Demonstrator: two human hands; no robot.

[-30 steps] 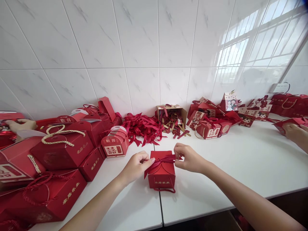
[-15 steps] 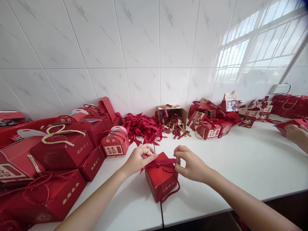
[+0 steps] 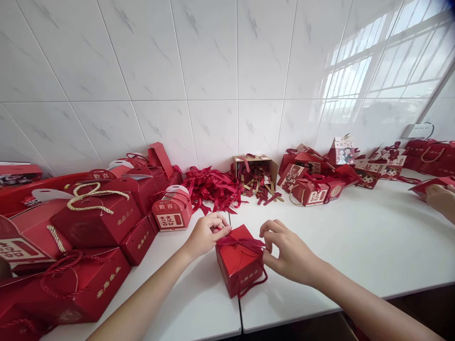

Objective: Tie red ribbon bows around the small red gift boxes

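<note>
A small red gift box stands on the white table in front of me, gold characters on its front and a red cord handle hanging at that side. Across its top lies a red ribbon, tied at the middle. My left hand pinches the ribbon's left part at the box's back left corner; the tail there is mostly hidden by the fingers. At the right edge, my right hand has its thumb and curled forefinger closed at the ribbon's right end.
Larger red boxes are stacked at the left, beside a small box with a white label. A heap of red ribbons and an open carton of small strips lie by the wall. More boxes stand behind right. Another person's hand holds a red item.
My right hand has shifted slightly right and down, and the ribbon's right part has dropped lower over the box edge. My left hand keeps its place. The view has turned slightly.
</note>
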